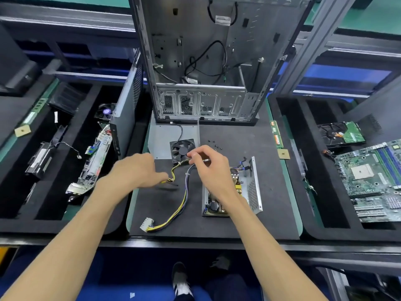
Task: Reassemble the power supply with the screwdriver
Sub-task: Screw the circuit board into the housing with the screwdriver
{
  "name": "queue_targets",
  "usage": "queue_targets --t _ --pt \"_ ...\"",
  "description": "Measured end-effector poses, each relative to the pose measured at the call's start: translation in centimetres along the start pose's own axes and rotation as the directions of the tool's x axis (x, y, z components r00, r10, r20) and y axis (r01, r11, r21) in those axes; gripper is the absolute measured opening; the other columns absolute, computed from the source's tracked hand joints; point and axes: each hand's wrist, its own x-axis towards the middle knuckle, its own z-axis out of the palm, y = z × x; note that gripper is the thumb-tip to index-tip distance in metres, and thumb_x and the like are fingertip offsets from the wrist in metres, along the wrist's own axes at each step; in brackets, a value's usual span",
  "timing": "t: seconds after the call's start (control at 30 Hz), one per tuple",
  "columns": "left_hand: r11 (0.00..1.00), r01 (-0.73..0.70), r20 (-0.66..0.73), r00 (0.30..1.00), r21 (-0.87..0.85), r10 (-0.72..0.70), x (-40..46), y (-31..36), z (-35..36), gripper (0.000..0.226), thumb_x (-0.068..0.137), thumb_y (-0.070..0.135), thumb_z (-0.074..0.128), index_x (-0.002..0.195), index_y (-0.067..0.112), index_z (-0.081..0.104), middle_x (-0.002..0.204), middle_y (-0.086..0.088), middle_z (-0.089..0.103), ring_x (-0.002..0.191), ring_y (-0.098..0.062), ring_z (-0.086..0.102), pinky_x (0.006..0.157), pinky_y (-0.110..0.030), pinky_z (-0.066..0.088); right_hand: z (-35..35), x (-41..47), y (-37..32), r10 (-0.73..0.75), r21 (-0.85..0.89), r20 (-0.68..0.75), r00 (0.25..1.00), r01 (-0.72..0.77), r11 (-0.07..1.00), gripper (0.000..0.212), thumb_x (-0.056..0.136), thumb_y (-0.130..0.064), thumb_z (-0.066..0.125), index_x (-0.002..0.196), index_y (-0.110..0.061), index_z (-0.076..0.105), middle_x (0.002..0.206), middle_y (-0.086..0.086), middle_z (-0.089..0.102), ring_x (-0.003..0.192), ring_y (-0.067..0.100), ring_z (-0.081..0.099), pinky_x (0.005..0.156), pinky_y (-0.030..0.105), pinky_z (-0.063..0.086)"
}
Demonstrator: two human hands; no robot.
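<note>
Head view: the power supply [233, 192] is seen lying open on the dark mat [249, 227], near the mat's right edge, with its lid off and its insides showing. Part of it is hidden by the right arm. A bundle of wires [184, 192] runs out of it toward the front left corner of the mat and ends in a white plug [147, 223].

The wires are pinched by the right hand [207, 161] with curled fingers, close to the black fan [183, 149]. A yellow and black branch of the wires is held by the left hand [135, 170], whose fingertips are closed around it.

A few small black screws [214, 144] are scattered near the middle of the mat, behind the right hand. A grey metal plate [161, 135] lies under the fan. An empty computer case [199, 61] stands at the back edge. No screwdriver can be made out.

Wires could be trapped under the lid if they are not tucked in first. Screws could be knocked off the mat by a wrist or a swinging wire.
</note>
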Motion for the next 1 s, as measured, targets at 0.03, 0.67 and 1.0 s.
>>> queue_targets --t 0.03,0.67,1.0 --pt "0.999 -0.008 -0.031 1.000 -0.033 0.007 -0.5 0.0 -1.0 0.039 0.081 0.061 0.065 0.083 0.022 0.066 0.089 0.001 0.066 0.089 -0.026 0.063 0.084 -0.036 0.054 0.0 0.0 -0.1 0.000 0.010 -0.001 1.000 0.000 1.000 0.016 0.100 -0.020 0.058 0.094 -0.024 0.073 0.080 -0.008 0.074 0.064 0.001 0.057 0.056 0.011 0.039" --pt "0.535 -0.570 -0.477 0.820 -0.624 0.317 -0.3 9.6 -4.5 0.020 0.093 0.004 0.061 0.108 0.012 0.071 0.073 -0.003 0.075 0.064 -0.018 0.069 0.067 -0.035 0.059 -6.6 0.8 -0.7 0.097 0.367 -0.227 0.969 -0.007 0.930 0.018 0.095 -0.030 0.057 0.098 -0.014 0.065 0.076 0.005 0.065 0.060 0.019 0.057 0.046 0.028 0.046" --pt "0.838 -0.483 -0.311 0.861 -0.253 0.402 10.4 14.0 0.6 0.027 0.092 -0.002 0.052 0.103 0.012 0.072 0.100 -0.008 0.073 0.096 -0.024 0.065 0.086 -0.037 0.055 -11.3 3.1 3.0 0.378 0.540 -0.340 0.861 -0.151 0.828 0.033 0.107 -0.029 0.047 0.091 -0.005 0.062 0.066 0.012 0.064 0.046 0.016 0.053 0.039 0.025 0.044"
